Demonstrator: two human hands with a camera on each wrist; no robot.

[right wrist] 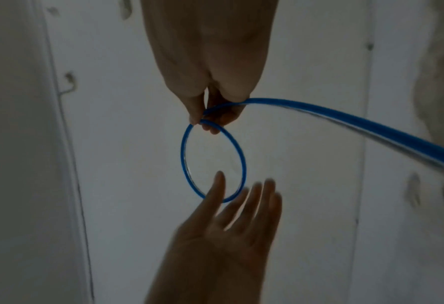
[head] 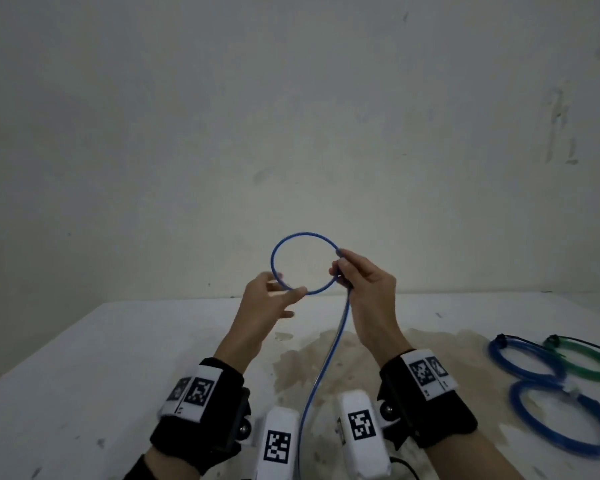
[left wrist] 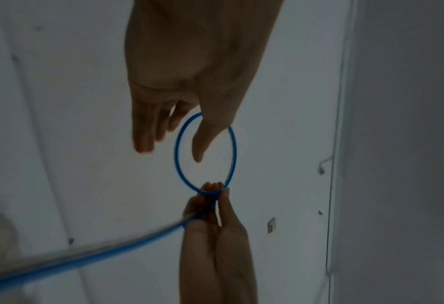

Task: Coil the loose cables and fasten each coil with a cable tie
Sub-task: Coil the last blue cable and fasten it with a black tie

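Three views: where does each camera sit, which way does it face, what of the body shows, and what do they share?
Head: worn on the head, facing forward and down at the table; shows both forearms, left hand, right hand.
Left wrist: faces along the open left hand towards the right hand.
Right wrist: faces along the right hand, whose fingers pinch the blue cable, towards the left hand.
Shared: all three show both hands and the cable's single loop.

I see a bright blue cable [head: 303,261], two blue coils [head: 523,360] and a green coil [head: 584,363] on a white table [head: 101,358] with a brownish stain [head: 333,355]; black wristbands [head: 201,434] carry white tags [head: 278,445] printed with black-and-white square codes; the wall [head: 222,116] is grey-white
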